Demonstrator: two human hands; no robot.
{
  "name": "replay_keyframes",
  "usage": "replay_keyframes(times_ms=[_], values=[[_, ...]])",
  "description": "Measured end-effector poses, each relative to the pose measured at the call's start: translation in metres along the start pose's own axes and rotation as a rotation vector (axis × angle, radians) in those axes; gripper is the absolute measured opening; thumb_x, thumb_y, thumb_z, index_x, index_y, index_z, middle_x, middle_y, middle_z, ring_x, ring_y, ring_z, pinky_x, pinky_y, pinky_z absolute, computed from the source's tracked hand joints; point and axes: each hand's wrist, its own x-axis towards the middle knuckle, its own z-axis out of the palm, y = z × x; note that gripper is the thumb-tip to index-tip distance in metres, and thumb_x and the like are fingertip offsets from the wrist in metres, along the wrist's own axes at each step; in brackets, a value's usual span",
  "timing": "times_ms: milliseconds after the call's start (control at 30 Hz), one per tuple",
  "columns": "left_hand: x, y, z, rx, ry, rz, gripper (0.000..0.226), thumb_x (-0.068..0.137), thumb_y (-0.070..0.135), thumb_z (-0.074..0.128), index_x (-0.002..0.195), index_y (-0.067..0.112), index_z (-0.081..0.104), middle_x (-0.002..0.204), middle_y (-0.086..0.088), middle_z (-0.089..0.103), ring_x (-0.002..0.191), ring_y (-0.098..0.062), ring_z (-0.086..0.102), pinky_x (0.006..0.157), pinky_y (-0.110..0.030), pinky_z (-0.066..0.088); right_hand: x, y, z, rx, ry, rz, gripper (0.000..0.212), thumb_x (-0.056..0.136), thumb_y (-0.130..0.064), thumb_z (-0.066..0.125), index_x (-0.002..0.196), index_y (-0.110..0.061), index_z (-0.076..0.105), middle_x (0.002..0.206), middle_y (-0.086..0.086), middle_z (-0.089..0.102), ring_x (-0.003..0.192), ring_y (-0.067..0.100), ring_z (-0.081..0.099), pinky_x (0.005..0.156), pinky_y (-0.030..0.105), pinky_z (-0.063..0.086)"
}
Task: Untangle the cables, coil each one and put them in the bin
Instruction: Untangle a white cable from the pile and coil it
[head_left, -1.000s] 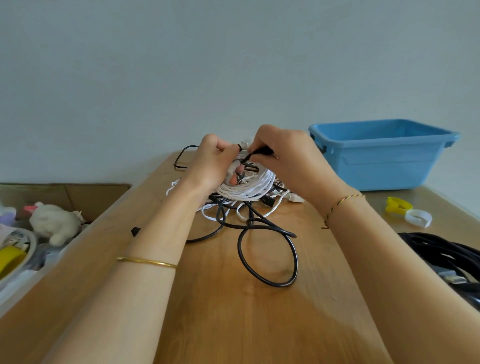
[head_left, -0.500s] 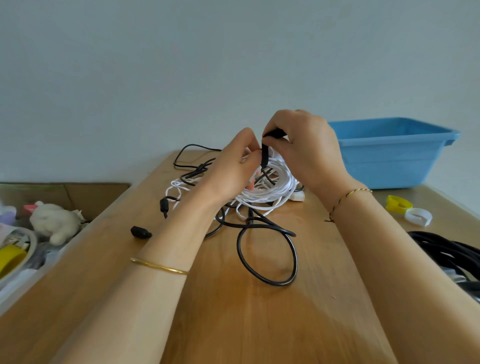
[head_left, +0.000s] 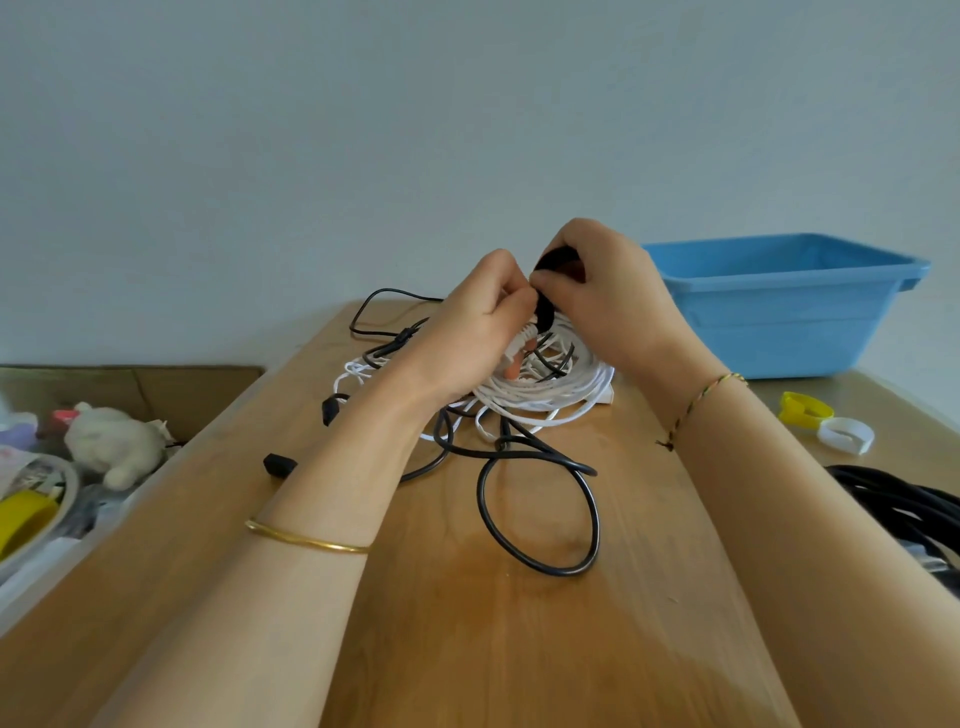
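Head view shows me the tangle at the far middle of the wooden table (head_left: 467, 649), with both of the person's hands raised just above it. The white cable (head_left: 566, 402) lies in a loose coil on the wood directly under the fingers. The black cable (head_left: 540, 519) threads through that coil and runs out toward the camera in one big loop lying flat. The right hand (head_left: 613, 306) has thumb and forefinger curled tight, and I read that as a pinch on a thick black end of the black cable, which shows above and below the thumb. The left hand (head_left: 467, 332) meets it fingertip to fingertip, fingers curled in around a strand of the white cable lifted off the coil. I cannot tell where the black end joins the rest. The blue bin (head_left: 779, 317) stands at the far right behind the right wrist, apart from the cables.
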Motion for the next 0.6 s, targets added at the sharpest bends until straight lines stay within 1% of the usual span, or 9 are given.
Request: replay_keyframes(times_ms=[100, 167, 267, 367, 400, 467, 500, 533, 600], values=[[-0.0005, 0.0003, -0.001, -0.004, 0.0, -0.002, 0.019, 0.101, 0.016, 0.042, 0.082, 0.018, 0.041, 0.072, -0.009, 0.055, 0.048, -0.009, 0.05, 0.053, -0.026, 0.042, 0.0006, -0.0016, -0.0013, -0.008, 0.004, 0.017, 0.016, 0.089, -0.013, 0.057, 0.101, -0.003, 0.06, 0.092, 0.002, 0.058, 0.086, 0.015, 0.051, 0.064, 0.022, 0.032], [-0.0015, -0.0004, 0.0002, 0.021, -0.003, -0.012, 0.016, 0.098, 0.019, 0.049, 0.083, 0.018, 0.043, 0.072, -0.006, 0.058, 0.049, -0.008, 0.052, 0.055, -0.025, 0.042, 0.0003, -0.0011, -0.0008, -0.01, -0.005, 0.029, 0.017, 0.088, -0.013, 0.057, 0.101, -0.002, 0.06, 0.095, 0.006, 0.061, 0.087, 0.018, 0.053, 0.065, 0.023, 0.034], [-0.0028, -0.0011, 0.0012, 0.11, 0.018, -0.025, 0.019, 0.09, 0.02, 0.062, 0.087, 0.017, 0.044, 0.071, -0.002, 0.059, 0.05, -0.003, 0.052, 0.053, -0.017, 0.041, 0.0001, -0.0003, 0.0008, 0.008, -0.024, 0.067, 0.017, 0.087, -0.011, 0.058, 0.1, -0.001, 0.061, 0.098, 0.01, 0.064, 0.091, 0.023, 0.057, 0.069, 0.026, 0.038], [-0.0039, -0.0004, 0.0009, 0.15, 0.046, -0.031, 0.024, 0.089, 0.021, 0.065, 0.097, 0.015, 0.043, 0.074, 0.001, 0.057, 0.053, 0.0, 0.053, 0.048, -0.008, 0.038, 0.0005, 0.0005, 0.0027, 0.036, -0.025, 0.114, 0.019, 0.085, -0.01, 0.059, 0.101, 0.001, 0.06, 0.095, 0.011, 0.063, 0.09, 0.025, 0.057, 0.071, 0.029, 0.041], [-0.0038, -0.0013, 0.0008, 0.173, 0.053, -0.03, 0.027, 0.089, 0.022, 0.065, 0.101, 0.015, 0.041, 0.077, 0.0, 0.058, 0.055, -0.001, 0.054, 0.049, -0.008, 0.039, 0.0003, 0.0016, 0.0033, 0.052, -0.018, 0.132, 0.021, 0.084, -0.01, 0.059, 0.103, -0.001, 0.06, 0.092, 0.007, 0.063, 0.089, 0.023, 0.057, 0.071, 0.026, 0.042], [-0.0039, -0.0032, 0.0013, 0.195, 0.054, -0.011, 0.032, 0.089, 0.023, 0.064, 0.104, 0.016, 0.036, 0.085, -0.004, 0.06, 0.056, -0.004, 0.053, 0.052, -0.011, 0.042, -0.0017, 0.0028, 0.0027, 0.127, -0.006, 0.177, 0.031, 0.084, -0.01, 0.06, 0.115, -0.008, 0.056, 0.086, -0.004, 0.058, 0.085, 0.014, 0.055, 0.062, 0.009, 0.039], [-0.0042, -0.0037, 0.0017, 0.192, 0.043, 0.003, 0.033, 0.09, 0.023, 0.064, 0.105, 0.017, 0.034, 0.089, -0.006, 0.062, 0.057, -0.005, 0.053, 0.055, -0.016, 0.045, -0.0034, 0.0034, 0.0018, 0.18, -0.01, 0.195, 0.04, 0.085, -0.011, 0.06, 0.124, -0.013, 0.05, 0.09, -0.007, 0.057, 0.089, 0.011, 0.053, 0.061, 0.007, 0.038], [-0.0042, -0.0042, 0.0017, 0.191, 0.025, 0.015, 0.033, 0.09, 0.023, 0.062, 0.106, 0.018, 0.033, 0.093, -0.008, 0.063, 0.059, -0.007, 0.054, 0.057, -0.021, 0.047, -0.0051, 0.0044, 0.0008, 0.223, -0.017, 0.203, 0.05, 0.086, -0.013, 0.061, 0.133, -0.017, 0.043, 0.1, -0.007, 0.056, 0.097, 0.01, 0.052, 0.062, 0.008, 0.037], [-0.0043, -0.0032, 0.002, 0.202, -0.012, 0.024, 0.033, 0.092, 0.023, 0.061, 0.11, 0.02, 0.034, 0.098, -0.007, 0.063, 0.066, -0.01, 0.057, 0.06, -0.026, 0.048, -0.007, 0.0072, -0.0017, 0.262, -0.025, 0.21, 0.063, 0.087, -0.016, 0.062, 0.142, -0.022, 0.031, 0.125, -0.003, 0.049, 0.115, 0.01, 0.047, 0.074, 0.01, 0.033]])
